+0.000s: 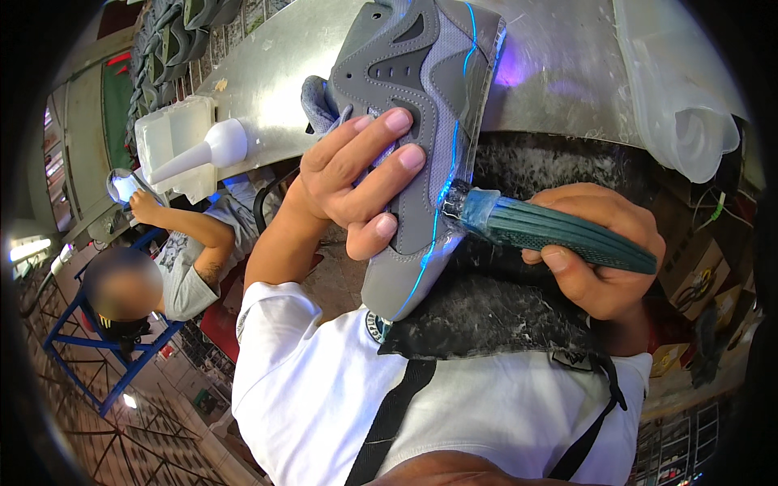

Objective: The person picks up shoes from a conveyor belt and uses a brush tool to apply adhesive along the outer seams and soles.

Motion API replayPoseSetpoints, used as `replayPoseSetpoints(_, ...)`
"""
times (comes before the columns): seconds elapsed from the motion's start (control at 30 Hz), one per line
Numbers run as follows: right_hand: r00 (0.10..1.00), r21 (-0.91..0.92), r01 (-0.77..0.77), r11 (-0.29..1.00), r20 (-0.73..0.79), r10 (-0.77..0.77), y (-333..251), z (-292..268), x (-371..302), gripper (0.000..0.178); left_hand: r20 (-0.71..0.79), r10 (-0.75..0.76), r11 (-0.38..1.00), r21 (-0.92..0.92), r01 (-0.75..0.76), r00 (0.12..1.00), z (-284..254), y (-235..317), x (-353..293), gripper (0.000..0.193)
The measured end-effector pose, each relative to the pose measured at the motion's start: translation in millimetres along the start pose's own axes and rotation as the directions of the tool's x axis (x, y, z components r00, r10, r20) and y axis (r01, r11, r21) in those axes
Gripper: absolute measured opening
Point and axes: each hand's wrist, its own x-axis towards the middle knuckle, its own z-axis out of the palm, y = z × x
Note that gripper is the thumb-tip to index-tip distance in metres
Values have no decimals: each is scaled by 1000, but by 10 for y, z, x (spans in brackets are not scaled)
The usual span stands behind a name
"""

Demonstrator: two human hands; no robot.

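A grey sneaker upper (433, 121) with stitched overlays lies on its side in front of me, toe toward my body. My left hand (361, 182) is wrapped over its laced side, fingertips pressed on the grey panels. A thin bright blue line of light runs lengthwise along the shoe's lower side. In my right hand (620, 287) is a brush (559, 231) with a ribbed dark green handle, gripped between thumb and fingers. Its dark, short head touches the shoe's lower side at the blue line. A black, stained apron (494, 316) sits under the toe.
A metal bench (559, 89) spans the far side. Clear plastic cups (697, 138) stand at its right. On the left are a translucent container (174, 134) and a white funnel-shaped piece (227, 144). Several shoes (166, 57) hang beyond, and another person (190, 275) works at left.
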Motion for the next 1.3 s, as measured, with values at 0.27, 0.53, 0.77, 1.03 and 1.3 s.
replayPoseSetpoints(0.27, 966, 66, 172, 983, 184, -182, 101, -186, 116, 22, 64, 74, 994, -80, -69, 995, -63, -81, 92, 39)
replayPoseSetpoints(0.53, 990, -19, 124, 992, 71, -122, -130, -59, -51, 23, 92, 67, 992, -112, -57, 994, -86, -130, 276, 33)
replayPoseSetpoints(0.77, 984, -120, 175, 977, -7, -177, -319, 55, -194, 25, 198, -18, 994, -105, 39, 980, -221, -104, 543, 31)
replayPoseSetpoints(1.03, 949, -151, 313, 938, 6, -316, -405, 53, -261, 25, 90, -13, 996, -86, 21, 996, -136, -109, 590, 36)
replayPoseSetpoints(1.3, 916, -148, 402, 904, 75, -395, -527, -13, -281, 35, 102, -84, 992, -84, 92, 991, -126, -103, 747, 32)
